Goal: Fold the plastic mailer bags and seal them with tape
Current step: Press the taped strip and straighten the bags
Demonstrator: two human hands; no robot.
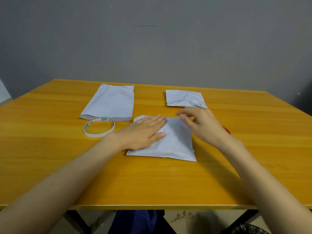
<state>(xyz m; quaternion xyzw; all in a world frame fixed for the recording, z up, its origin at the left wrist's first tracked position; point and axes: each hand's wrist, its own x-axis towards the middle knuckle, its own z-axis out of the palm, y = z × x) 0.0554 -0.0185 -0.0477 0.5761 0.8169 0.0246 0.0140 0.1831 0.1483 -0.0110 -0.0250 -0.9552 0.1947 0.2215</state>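
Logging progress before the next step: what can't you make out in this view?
Head view:
- right hand: motion-blurred; whether it pinches tape is unclear.
- red object: mostly hidden behind the right wrist.
- near mailer: far edge partly under the left hand; fold or tape there unseen.
- tape roll: label print too small.

We are counting three white rectangular plastic mailer bags: a long flat bag left of centre, a shorter folded bag right of centre, and a third bag mid-frame. We are also counting one white ring-shaped tape roll, two bare hands, left hand and right hand, one orange wooden table, and one small red thing, mostly hidden.
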